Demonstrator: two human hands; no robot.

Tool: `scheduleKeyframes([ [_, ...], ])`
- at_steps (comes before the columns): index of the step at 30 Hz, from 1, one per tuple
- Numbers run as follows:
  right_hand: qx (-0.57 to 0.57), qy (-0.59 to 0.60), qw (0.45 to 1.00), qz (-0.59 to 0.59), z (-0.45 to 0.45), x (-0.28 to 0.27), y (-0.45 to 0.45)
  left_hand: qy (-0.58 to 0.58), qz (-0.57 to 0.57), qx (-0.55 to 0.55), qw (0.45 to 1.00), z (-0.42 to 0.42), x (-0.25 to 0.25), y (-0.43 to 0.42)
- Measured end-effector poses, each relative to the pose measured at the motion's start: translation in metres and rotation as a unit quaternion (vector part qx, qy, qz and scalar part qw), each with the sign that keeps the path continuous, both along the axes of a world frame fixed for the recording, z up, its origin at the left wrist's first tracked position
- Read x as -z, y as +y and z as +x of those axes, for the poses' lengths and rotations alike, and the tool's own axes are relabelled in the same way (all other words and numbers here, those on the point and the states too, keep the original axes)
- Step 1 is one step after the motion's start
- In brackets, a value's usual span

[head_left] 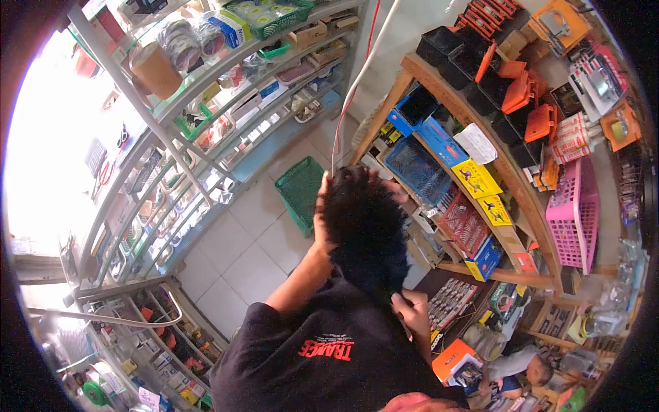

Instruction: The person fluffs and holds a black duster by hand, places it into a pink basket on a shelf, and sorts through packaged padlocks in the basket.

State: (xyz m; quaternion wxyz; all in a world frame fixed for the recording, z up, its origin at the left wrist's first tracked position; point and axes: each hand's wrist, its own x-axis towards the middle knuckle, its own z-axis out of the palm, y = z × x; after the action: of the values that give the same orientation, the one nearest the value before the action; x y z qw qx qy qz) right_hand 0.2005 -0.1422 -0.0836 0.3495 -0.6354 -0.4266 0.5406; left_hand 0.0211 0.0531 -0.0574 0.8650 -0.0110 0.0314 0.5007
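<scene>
Black hair (364,230) occupies the centre, above a black T-shirt (274,374) with red lettering (324,350) across its back. Strands could snag if fingers pulled away while tangled in them; a wide swing of an elbow in this narrow aisle could jar the wooden rack (532,206); and a careless step could catch the green plastic basket (296,196) on the tiled floor (255,257). Relative to the fingers, the hair lies directly against the upper hand (321,220), whose fingers curve along its left side; its arm leaves the T-shirt's sleeve. The lower hand (413,312) sits near the nape, with bent fingers. Whether either hand grips anything, or is the camera wearer's own, cannot be told.
</scene>
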Motion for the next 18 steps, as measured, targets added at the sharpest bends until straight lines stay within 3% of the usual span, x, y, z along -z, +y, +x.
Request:
scheduleKeyframes([
  [1, -0.011, -0.005, 1.0, 0.004, 0.004, 0.007, -0.006, 0.007, 0.125, -0.011, 0.992, -0.009, 0.0, 0.006],
  [4, 0.022, 0.01, 1.0, -0.003, -0.001, -0.008, -0.004, -0.019, 0.11, 0.005, 0.994, -0.008, 0.0, 0.005],
  [7, 0.124, 0.088, 0.988, -0.038, -0.002, -0.007, -0.01, 0.148, -0.011, -0.032, 0.988, 0.001, -0.004, -0.004],
  [8, 0.084, 0.058, 0.995, -0.02, -0.002, -0.005, -0.011, 0.202, -0.047, -0.041, 0.977, 0.004, -0.006, -0.004],
  [9, 0.044, 0.027, 0.999, -0.002, 0.0, -0.004, -0.011, 0.169, -0.061, -0.068, 0.981, 0.003, -0.003, 0.0],
  [11, -0.057, -0.054, 0.994, 0.07, 0.005, -0.005, -0.008, 0.049, 0.112, -0.023, 0.992, -0.001, -0.003, 0.006],
  [12, -0.015, -0.024, 0.999, 0.043, 0.005, -0.005, -0.008, -0.011, 0.194, -0.001, 0.981, -0.003, -0.009, 0.007],
  [13, 0.026, 0.007, 1.0, 0.017, 0.003, -0.005, -0.009, -0.029, 0.137, -0.007, 0.99, -0.005, -0.011, -0.003],
  [15, 0.073, 0.042, 0.996, -0.011, -0.002, -0.008, -0.008, 0.109, 0.002, -0.049, 0.993, 0.0, -0.01, -0.001],
  [16, 0.042, 0.025, 0.999, 0.001, -0.001, -0.007, -0.009, 0.176, -0.066, -0.07, 0.98, 0.002, -0.009, 0.0],
  [17, 0.011, 0.007, 1.0, 0.013, 0.001, -0.005, -0.01, 0.069, -0.034, -0.019, 0.997, -0.002, -0.005, 0.0],
  [18, -0.017, -0.012, 0.999, 0.026, 0.003, -0.005, -0.01, 0.042, 0.007, -0.015, 0.999, -0.003, -0.006, 0.0],
])
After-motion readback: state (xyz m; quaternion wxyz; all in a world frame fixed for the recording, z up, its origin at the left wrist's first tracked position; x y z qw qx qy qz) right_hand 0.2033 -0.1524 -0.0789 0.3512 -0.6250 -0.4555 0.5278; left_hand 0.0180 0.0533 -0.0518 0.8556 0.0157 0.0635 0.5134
